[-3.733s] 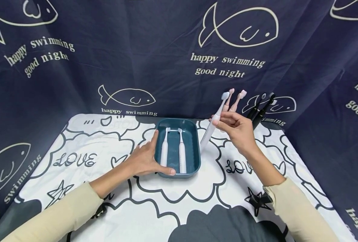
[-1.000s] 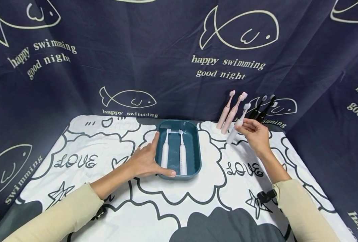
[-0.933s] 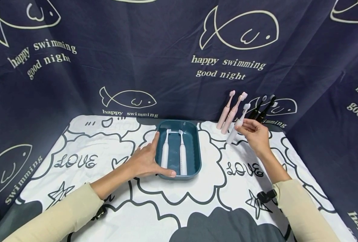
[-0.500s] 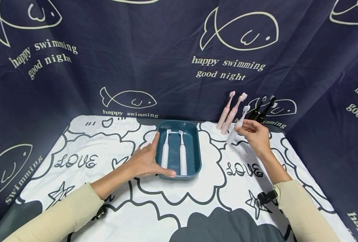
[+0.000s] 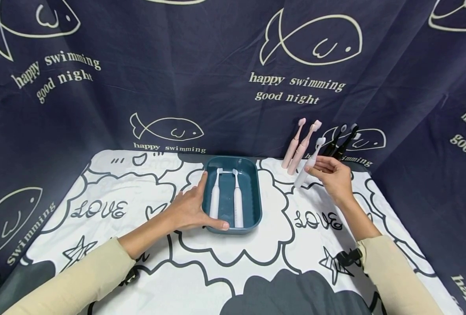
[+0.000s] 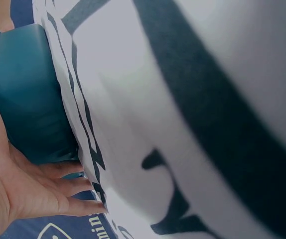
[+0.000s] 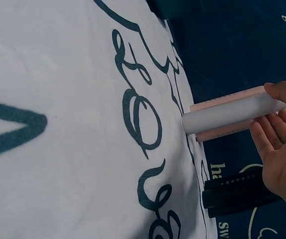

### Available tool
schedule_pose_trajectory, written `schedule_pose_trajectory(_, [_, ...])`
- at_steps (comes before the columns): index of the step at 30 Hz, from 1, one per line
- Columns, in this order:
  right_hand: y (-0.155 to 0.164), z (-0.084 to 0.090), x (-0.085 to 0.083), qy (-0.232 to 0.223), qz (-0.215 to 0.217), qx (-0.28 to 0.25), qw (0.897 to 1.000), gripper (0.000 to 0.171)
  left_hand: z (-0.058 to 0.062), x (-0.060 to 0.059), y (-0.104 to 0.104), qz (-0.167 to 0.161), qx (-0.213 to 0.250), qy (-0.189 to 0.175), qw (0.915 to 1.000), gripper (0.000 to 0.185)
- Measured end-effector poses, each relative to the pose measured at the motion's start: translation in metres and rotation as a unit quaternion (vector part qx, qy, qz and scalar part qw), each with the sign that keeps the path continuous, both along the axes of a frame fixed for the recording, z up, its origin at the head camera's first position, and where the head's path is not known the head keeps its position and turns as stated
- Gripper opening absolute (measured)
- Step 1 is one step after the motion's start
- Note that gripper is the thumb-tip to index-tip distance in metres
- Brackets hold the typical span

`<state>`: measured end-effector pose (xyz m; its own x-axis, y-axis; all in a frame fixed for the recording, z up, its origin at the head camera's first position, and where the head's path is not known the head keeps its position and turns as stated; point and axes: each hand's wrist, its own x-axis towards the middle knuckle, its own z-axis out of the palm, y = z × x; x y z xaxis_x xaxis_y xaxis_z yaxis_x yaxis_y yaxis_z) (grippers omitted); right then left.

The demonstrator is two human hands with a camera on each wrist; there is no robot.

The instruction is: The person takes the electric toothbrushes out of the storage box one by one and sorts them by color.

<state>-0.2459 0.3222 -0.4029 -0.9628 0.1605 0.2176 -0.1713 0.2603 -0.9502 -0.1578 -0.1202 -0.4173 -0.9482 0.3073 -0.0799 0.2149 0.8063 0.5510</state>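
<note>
A teal plastic tray (image 5: 258, 192) sits mid-table with two white electric toothbrushes (image 5: 238, 208) lying side by side in it. My left hand (image 5: 187, 210) rests against its left side, fingers extended, the thumb over the front left corner. To the right, my right hand (image 5: 335, 179) pinches another white electric toothbrush (image 5: 301, 177) between thumb and fingers, head up and tilted slightly right. In the right wrist view, the butt end of this toothbrush (image 7: 217, 115) is down at the tablecloth. Directly behind it two pink electric toothbrushes (image 5: 292, 151) stand upright.
Black electric toothbrushes (image 5: 340, 151) stand behind my right hand, partly hidden by it. A dark blue fish-print curtain (image 5: 225, 78) hangs behind and at both sides. The white tablecloth (image 5: 111, 192) with black line drawings covers the table.
Since the earliest frame, my right hand has carried the white toothbrush rightward from beside the tray and lowered it before the pink ones. Over the last second almost nothing moves; the left hand stays.
</note>
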Motion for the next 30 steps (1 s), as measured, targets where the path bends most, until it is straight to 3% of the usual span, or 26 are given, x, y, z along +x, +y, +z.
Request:
schedule_pose_trajectory(16, [0.003,-0.002,0.007,0.009,-0.003,-0.037,0.999,0.048,0.001,-0.001,0.000,0.001,0.002,-0.005,1.0000,0.175])
schedule_pose_trajectory(30, [0.001,-0.001,0.021,-0.007,-0.004,-0.067,0.998,0.032,-0.002,-0.001,-0.001,0.003,-0.001,-0.009,1.0000,0.176])
